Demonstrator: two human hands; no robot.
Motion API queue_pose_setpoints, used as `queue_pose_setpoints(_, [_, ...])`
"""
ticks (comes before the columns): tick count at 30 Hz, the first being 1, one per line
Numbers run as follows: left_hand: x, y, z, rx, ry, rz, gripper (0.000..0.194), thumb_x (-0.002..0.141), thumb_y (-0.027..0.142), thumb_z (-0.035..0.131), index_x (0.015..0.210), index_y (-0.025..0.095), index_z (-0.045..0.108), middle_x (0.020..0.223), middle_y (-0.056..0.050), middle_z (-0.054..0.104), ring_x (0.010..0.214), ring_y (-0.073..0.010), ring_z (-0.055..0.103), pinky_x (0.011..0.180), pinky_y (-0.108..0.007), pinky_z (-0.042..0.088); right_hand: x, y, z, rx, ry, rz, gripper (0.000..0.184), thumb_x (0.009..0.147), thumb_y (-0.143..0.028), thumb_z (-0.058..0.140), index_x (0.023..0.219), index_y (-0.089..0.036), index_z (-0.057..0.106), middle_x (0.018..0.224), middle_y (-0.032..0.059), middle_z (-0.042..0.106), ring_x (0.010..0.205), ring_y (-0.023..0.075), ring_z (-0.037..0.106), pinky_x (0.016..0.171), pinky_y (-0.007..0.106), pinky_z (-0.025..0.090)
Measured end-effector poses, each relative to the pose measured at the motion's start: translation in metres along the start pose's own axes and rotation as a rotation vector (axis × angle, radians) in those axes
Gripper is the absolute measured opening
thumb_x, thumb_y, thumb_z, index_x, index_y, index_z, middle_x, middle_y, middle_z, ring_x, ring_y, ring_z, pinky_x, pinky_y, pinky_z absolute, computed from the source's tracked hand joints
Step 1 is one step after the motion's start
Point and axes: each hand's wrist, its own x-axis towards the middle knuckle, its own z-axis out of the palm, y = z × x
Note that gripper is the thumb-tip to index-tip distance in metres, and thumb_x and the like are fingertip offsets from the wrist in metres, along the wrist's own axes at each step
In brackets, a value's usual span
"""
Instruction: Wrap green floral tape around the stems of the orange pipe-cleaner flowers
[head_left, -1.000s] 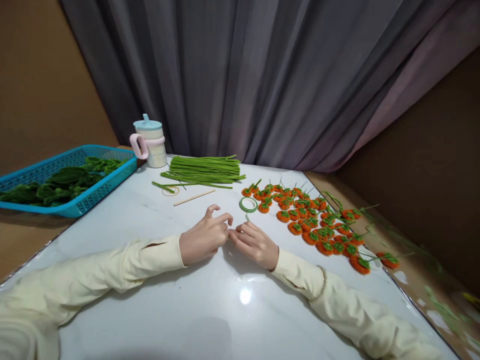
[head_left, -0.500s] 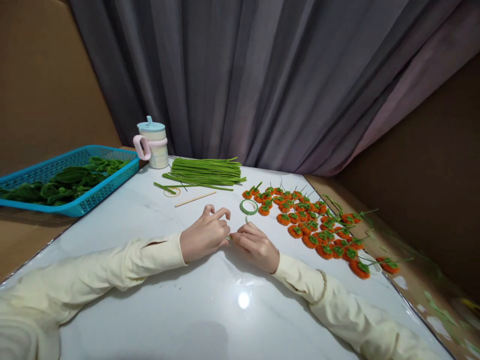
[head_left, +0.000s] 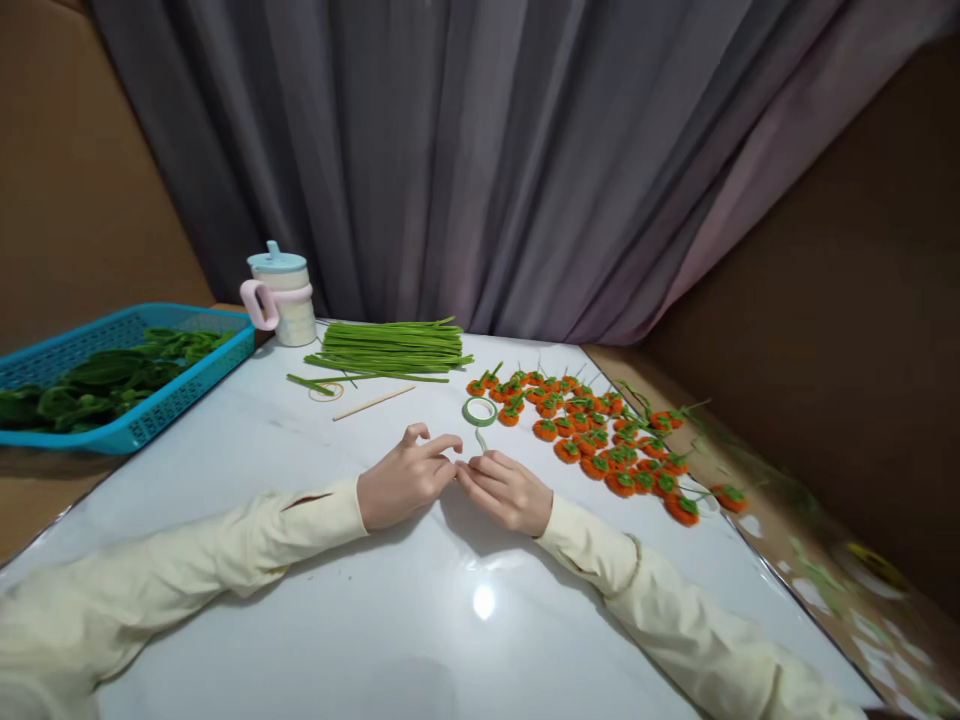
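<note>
My left hand (head_left: 405,478) and my right hand (head_left: 504,490) rest on the white table (head_left: 420,600), fingertips meeting. Both are pinched together on something tiny that I cannot make out. A roll of green tape (head_left: 479,410) lies just beyond my right hand, with a short strip trailing toward my fingers. To the right lie several orange pumpkin shapes with green tops (head_left: 600,440). A bundle of green pipe cleaners (head_left: 394,347) lies farther back.
A blue basket (head_left: 176,395) of green leaf shapes sits at the left. A cup with a pink handle (head_left: 281,295) stands at the back, a wooden stick (head_left: 373,402) and a small ring (head_left: 326,391) lie near the bundle. Grey curtain behind.
The view has shifted slightly to the right, so things sit further left in frame. My hands stay together, with the left fingers a little more closed toward the right fingertips.
</note>
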Motion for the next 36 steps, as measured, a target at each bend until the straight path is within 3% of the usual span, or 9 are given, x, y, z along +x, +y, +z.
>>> queue_pose_setpoints(4, [-0.01,0.01,0.018,-0.008,0.117,0.03,0.029,0.088,-0.001,0.032,0.074,0.013,0.052,0.072,-0.003,0.066,0.098,-0.0134,0.057,0.081,-0.032,0.025,-0.007,-0.008,-0.005,-0.089,-0.042,-0.039,0.019,0.09,-0.004,0.038,0.094,-0.002,0.057,0.073,0.0114,0.062,0.077,0.0182,0.055,0.065,0.031,0.047])
queue_pose_setpoints(8, [-0.013,0.01,0.028,-0.035,0.147,-0.001,0.028,0.088,-0.001,0.03,0.079,0.014,0.052,0.073,-0.003,0.067,0.098,-0.0136,0.058,0.083,-0.033,0.025,-0.01,-0.007,-0.001,-0.128,-0.087,0.003,0.02,0.092,-0.006,0.038,0.091,-0.005,0.058,0.072,0.0087,0.061,0.074,0.0161,0.054,0.066,0.029,0.047])
queue_pose_setpoints(15, [-0.012,0.008,0.027,-0.017,0.082,-0.033,0.024,0.082,-0.002,0.034,0.077,0.016,0.05,0.072,0.0,0.067,0.102,-0.0141,0.057,0.086,-0.034,0.022,-0.011,-0.005,0.0,-0.154,-0.065,-0.002,0.017,0.091,-0.007,0.04,0.091,-0.005,0.058,0.07,0.0082,0.06,0.072,0.0163,0.052,0.065,0.03,0.046])
queue_pose_setpoints(23, [-0.01,0.014,0.024,0.069,0.124,-0.036,0.022,0.085,0.002,0.035,0.074,0.016,0.049,0.067,0.0,0.065,0.1,-0.0139,0.058,0.087,-0.033,0.022,-0.012,-0.007,0.0,-0.134,-0.044,0.024,0.017,0.091,-0.007,0.04,0.092,-0.006,0.057,0.07,0.0088,0.06,0.073,0.0173,0.052,0.063,0.031,0.044])
queue_pose_setpoints(26, [-0.01,0.012,0.025,0.063,0.106,-0.054,0.02,0.087,0.004,0.037,0.076,0.015,0.051,0.07,0.0,0.066,0.1,-0.0143,0.058,0.088,-0.033,0.023,-0.012,-0.008,0.002,-0.042,-0.028,0.135,0.02,0.093,-0.009,0.037,0.093,-0.009,0.057,0.076,0.009,0.063,0.074,0.0165,0.053,0.063,0.03,0.043])
queue_pose_setpoints(31, [-0.013,0.011,0.026,0.083,0.098,-0.075,0.021,0.086,0.004,0.038,0.078,0.016,0.053,0.071,0.001,0.066,0.101,-0.0137,0.057,0.089,-0.033,0.023,-0.011,-0.013,0.005,0.149,0.013,0.475,0.017,0.089,-0.013,0.044,0.101,-0.014,0.057,0.074,0.0062,0.064,0.08,0.0183,0.053,0.068,0.032,0.042])
queue_pose_setpoints(36, [-0.014,0.011,0.027,0.079,0.102,-0.085,0.021,0.084,0.002,0.039,0.081,0.016,0.055,0.074,0.0,0.067,0.101,-0.0149,0.057,0.087,-0.034,0.024,-0.009,-0.015,0.004,0.23,-0.018,0.543,0.024,0.084,-0.013,0.049,0.108,-0.015,0.054,0.084,0.0088,0.064,0.087,0.0204,0.053,0.073,0.034,0.04])
